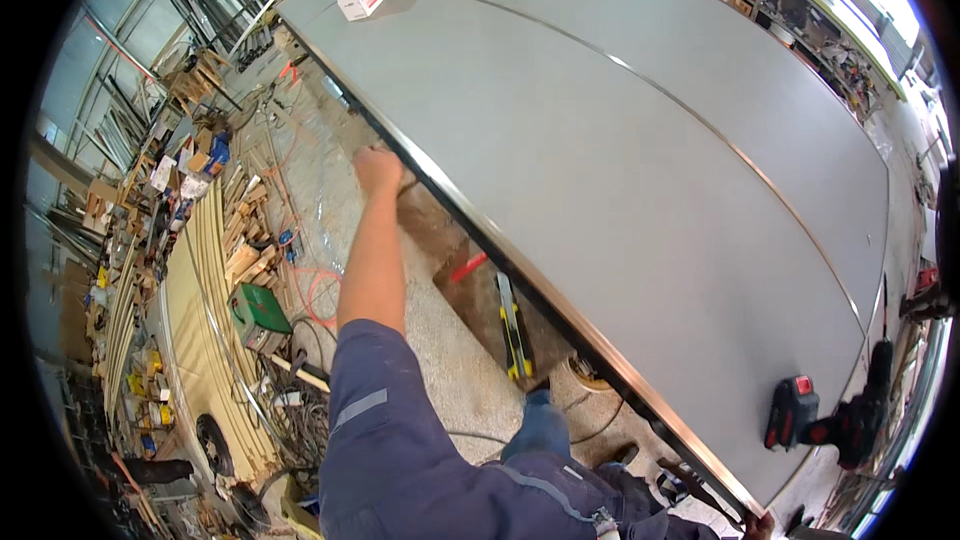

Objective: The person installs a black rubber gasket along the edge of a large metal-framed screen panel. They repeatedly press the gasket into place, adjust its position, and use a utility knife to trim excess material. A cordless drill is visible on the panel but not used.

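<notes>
A large grey panel [620, 230] with a metal-trimmed edge fills the middle and right of the view. My left hand [378, 170] is closed beside its left edge, with the arm stretched forward; what the fingers hold, if anything, is hidden. Only a small part of my right hand [760, 526] shows, at the panel's near corner by the lower rim, and its fingers cannot be made out. A black and red cordless drill [855, 425] lies on the panel's near right part. Far off on the panel stands a small white box [360, 4].
Below the panel's left edge lie a handsaw [514, 330] with a yellow and black handle and a red object [468, 267]. Wood offcuts [245, 240], a green case [262, 308], cables and long pale strips [205, 300] crowd the floor at left. Cluttered shelves [810, 50] line the far right.
</notes>
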`<state>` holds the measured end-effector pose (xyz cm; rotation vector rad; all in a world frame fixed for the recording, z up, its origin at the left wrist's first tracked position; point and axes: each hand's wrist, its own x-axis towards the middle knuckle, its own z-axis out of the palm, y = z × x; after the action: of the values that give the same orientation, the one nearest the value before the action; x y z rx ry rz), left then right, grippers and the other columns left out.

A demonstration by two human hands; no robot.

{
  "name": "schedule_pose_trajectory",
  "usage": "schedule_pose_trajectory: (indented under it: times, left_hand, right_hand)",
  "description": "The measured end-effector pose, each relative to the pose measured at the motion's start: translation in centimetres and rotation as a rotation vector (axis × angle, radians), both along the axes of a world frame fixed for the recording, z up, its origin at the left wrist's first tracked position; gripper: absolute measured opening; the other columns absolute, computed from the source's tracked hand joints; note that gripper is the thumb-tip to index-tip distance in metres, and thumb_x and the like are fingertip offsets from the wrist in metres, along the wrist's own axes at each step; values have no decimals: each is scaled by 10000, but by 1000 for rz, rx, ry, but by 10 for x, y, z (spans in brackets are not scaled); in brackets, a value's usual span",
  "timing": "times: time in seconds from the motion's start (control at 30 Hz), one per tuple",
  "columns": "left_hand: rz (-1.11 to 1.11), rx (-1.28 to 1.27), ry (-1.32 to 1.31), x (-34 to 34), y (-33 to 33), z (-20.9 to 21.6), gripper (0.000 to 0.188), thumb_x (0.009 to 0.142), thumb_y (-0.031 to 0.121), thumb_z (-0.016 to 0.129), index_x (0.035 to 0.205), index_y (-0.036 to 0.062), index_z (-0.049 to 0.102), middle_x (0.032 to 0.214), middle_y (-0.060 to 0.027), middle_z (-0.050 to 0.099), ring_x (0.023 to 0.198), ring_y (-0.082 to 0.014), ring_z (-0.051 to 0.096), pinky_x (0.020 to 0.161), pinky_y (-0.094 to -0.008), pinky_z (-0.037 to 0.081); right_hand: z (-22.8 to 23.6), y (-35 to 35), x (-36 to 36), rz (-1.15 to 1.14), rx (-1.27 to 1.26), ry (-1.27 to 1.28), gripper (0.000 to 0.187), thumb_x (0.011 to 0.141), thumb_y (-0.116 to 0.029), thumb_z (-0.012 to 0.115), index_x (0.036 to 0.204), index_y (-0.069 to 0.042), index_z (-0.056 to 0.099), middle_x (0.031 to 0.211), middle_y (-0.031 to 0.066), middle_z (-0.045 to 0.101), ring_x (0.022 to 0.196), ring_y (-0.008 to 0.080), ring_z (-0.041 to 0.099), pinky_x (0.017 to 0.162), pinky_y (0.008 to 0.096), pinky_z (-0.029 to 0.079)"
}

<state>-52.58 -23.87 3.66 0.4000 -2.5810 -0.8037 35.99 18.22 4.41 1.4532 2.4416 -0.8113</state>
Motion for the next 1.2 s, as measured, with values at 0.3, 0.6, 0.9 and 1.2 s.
schedule_pose_trajectory:
  times: [0.3,0.6,0.9,1.2]
  left_hand:
    - [-72,476,-248,-141,-59,-62,478,926,343,416,1007,-85,613,1007,-284,610,944,-378,601,770,-402,458]
    - [-26,1095,0,-171,-31,-58,312,851,156,519,1062,-69,570,935,-163,630,776,-277,631,618,-381,513]
    - [-125,885,-112,-287,-195,-91,441,895,382,357,1086,46,568,1004,-109,610,915,-279,560,814,-403,473]
    - [-221,889,-108,-89,-81,-69,433,899,190,397,1217,-93,476,1223,-172,537,1036,-316,538,865,-388,436]
  right_hand:
    - [-34,11,64,-126,131,-389,411,847,-304,593,908,102,605,870,277,629,855,356,608,745,425,456]
    - [-26,-13,88,-262,150,-492,440,851,-319,578,913,116,554,864,314,594,836,402,584,735,444,448]
    - [-36,20,22,-123,104,-169,385,820,-193,535,1091,78,497,1042,262,563,1002,385,541,874,433,424]
    - [75,-21,-35,56,144,7,297,724,27,598,945,-158,671,1029,78,640,1022,308,533,892,387,430]
